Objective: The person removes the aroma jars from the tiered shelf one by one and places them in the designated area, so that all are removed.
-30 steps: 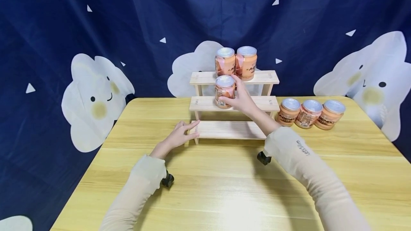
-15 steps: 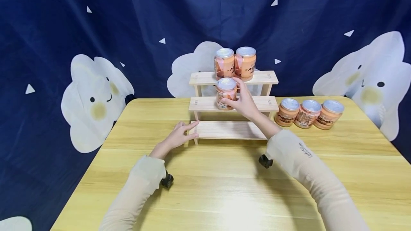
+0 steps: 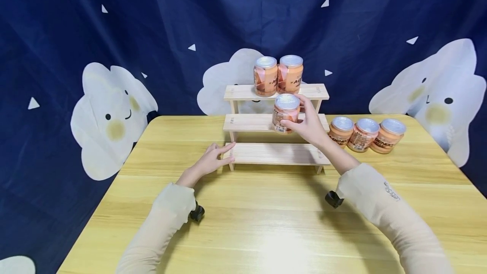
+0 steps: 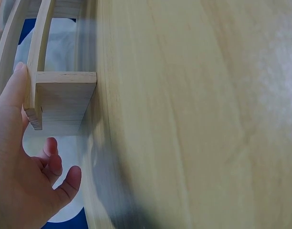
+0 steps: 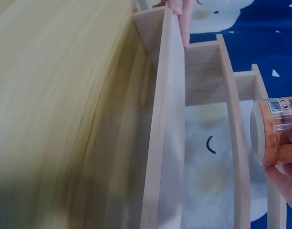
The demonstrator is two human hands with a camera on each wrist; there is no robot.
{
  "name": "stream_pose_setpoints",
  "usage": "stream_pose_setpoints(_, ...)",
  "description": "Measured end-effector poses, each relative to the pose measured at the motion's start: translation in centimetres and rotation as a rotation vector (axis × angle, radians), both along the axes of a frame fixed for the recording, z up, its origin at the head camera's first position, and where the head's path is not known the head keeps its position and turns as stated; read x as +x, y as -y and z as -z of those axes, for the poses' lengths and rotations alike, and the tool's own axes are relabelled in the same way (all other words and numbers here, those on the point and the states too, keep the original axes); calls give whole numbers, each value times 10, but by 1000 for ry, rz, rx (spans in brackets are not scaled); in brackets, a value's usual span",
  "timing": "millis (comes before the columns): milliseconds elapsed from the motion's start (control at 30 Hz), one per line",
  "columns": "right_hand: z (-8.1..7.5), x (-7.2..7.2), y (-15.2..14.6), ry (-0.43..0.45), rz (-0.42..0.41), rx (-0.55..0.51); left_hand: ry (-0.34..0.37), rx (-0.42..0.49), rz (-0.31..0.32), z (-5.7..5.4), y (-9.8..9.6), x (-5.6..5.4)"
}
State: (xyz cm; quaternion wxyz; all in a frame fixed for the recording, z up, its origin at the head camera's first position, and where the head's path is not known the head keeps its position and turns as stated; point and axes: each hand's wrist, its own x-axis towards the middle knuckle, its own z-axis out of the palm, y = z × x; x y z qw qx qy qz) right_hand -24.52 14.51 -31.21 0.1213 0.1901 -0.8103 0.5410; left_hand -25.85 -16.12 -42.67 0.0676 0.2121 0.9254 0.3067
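Note:
My right hand [image 3: 308, 124] grips an orange jar with a silver lid [image 3: 286, 113] around its side, thumb in front. The jar is upright at the middle step of a three-step wooden display shelf [image 3: 274, 154]; I cannot tell if its base touches the board. In the right wrist view, the jar [image 5: 279, 131] shows its barcode and pale base. My left hand [image 3: 208, 160] pinches the left end of the bottom step between thumb and index finger. The left wrist view shows that hand [image 4: 22, 162] with its other fingers loosely bent below the board [image 4: 38, 47].
Two similar jars [image 3: 291, 75] stand side by side on the top step. Three more jars [image 3: 363, 136] stand in a row on the wooden table [image 3: 228, 223], right of the shelf. Behind the table hangs a dark blue curtain [image 3: 171, 20] with cloud figures.
My right hand has moved the jar to the right along the middle step, from left of its centre to right of it. The left hand has stayed at the shelf's end.

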Motion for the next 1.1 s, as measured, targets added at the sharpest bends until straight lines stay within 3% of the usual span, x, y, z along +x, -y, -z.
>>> stream_pose_setpoints(333,5,16,-34,-29,35,-20,12,-3,-13,1,2,0)
stream_pose_setpoints(533,23,17,-71,-76,117,52,3,4,1,1,1,0)
stream_pose_setpoints(900,27,37,-117,-98,242,64,-18,6,18,0,0,-1)
stream_pose_setpoints(1100,35,42,-135,-93,258,55,-17,13,16,1,1,-1)
